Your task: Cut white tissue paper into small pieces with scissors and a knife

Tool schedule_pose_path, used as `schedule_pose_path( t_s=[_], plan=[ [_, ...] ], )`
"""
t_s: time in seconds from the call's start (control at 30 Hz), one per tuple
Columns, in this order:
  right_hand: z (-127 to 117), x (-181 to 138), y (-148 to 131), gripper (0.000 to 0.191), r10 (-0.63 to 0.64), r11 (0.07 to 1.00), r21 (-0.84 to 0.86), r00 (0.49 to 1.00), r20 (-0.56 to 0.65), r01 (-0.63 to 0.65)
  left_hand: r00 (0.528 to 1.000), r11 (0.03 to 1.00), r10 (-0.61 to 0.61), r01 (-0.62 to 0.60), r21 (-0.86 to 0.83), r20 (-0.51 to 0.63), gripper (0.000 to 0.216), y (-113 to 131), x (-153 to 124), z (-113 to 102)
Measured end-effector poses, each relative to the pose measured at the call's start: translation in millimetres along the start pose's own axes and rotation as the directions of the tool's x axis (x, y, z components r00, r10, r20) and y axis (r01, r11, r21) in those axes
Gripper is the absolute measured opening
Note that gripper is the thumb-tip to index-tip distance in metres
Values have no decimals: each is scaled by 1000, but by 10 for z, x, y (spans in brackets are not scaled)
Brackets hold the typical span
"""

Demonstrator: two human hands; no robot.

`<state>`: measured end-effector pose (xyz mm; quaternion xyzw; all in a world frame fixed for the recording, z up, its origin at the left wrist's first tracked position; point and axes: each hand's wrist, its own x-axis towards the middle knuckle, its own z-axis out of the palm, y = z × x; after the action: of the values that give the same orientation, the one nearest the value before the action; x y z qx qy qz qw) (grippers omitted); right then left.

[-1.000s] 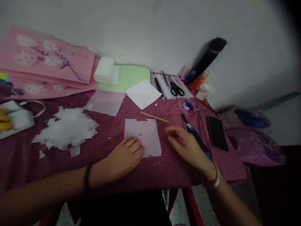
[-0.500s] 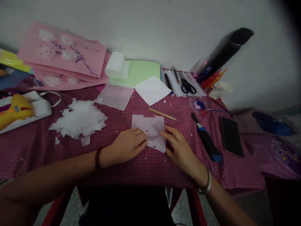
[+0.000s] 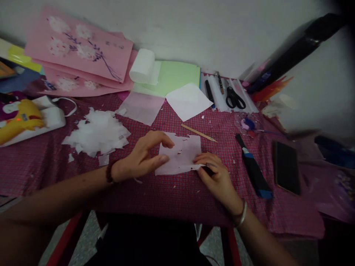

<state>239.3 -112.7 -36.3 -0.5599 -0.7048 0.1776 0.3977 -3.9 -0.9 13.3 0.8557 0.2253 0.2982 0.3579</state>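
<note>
A thin, whitish tissue paper sheet (image 3: 184, 157) with a ragged top edge and small slits lies on the checked cloth in front of me. My right hand (image 3: 215, 175) pinches its lower right edge, which is lifted and folded up between thumb and fingers. Over the sheet's left side, my left hand (image 3: 148, 155) hovers with thumb and fingers apart, holding nothing. Just beyond the sheet lies a pencil (image 3: 199, 133). To the left sits a heap of cut white tissue pieces (image 3: 97, 131).
Behind are a tissue roll (image 3: 142, 66), green paper (image 3: 177, 72), a white sheet (image 3: 188, 101) and pink cards with paper flowers (image 3: 91, 48). On the right lie black scissors (image 3: 235, 99), a black-and-blue cutter (image 3: 253, 170) and a phone (image 3: 287, 168). A yellow glue gun (image 3: 27, 116) rests left.
My left hand has lifted off the sheet and its fingers have spread. My right hand has taken hold of the sheet's lower right edge and raised it. The view has shifted slightly.
</note>
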Motion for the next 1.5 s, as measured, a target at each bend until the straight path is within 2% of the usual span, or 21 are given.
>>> schedule_pose_path(
  t_s=[0.07,0.13,0.2,0.27,0.37,0.47,0.53,0.63,0.77,0.87,1.03,1.2,1.3,1.37,1.5],
  plan=[
    [-2,-14,-18,10,7,1000,11,1000,0,-7,993,979,43,-63,194,107,44,118,-33,-17],
    [-19,-47,-47,10,24,999,26,1000,18,-24,972,911,15,-110,397,234,51,216,-119,44],
    [-49,-109,-85,11,51,998,47,998,21,-52,954,840,-26,-141,524,299,35,270,-248,142],
    [-85,-204,-126,11,86,995,54,996,20,-87,960,810,-37,-134,571,278,12,292,-395,230],
    [-123,-396,-180,11,123,992,30,992,39,-124,979,853,-95,-12,522,178,14,328,-596,296],
    [-123,-572,-227,11,152,988,3,988,41,-152,967,914,-220,157,373,131,14,390,-712,310],
    [-103,-635,-261,14,164,986,-29,986,22,-164,949,931,-296,263,255,104,14,418,-733,314],
    [-69,-628,-309,16,185,979,-83,983,-10,-186,906,902,-422,416,116,34,14,415,-703,321],
    [-49,-511,-338,16,235,957,-162,971,-44,-239,844,840,-536,535,86,-14,19,354,-607,328],
    [-51,-426,-334,21,290,936,-189,955,-64,-297,830,826,-556,557,89,-40,23,303,-526,335],
    [-56,-370,-323,24,355,913,-180,931,-85,-365,841,838,-538,541,72,-59,21,246,-411,345],
    [-51,-407,-322,10,328,931,-158,944,-34,-329,834,832,-547,552,64,-76,23,236,-362,321],
    [-40,-434,-341,7,286,944,-155,957,-57,-291,828,826,-559,561,59,-49,23,249,-388,305],
    [-44,-454,-372,6,275,952,-122,960,-57,-280,850,850,-526,526,35,-12,20,264,-435,297],
    [-99,-539,-438,15,262,964,-56,965,14,-261,948,949,-316,317,4,40,7,288,-598,275]
  ],
)
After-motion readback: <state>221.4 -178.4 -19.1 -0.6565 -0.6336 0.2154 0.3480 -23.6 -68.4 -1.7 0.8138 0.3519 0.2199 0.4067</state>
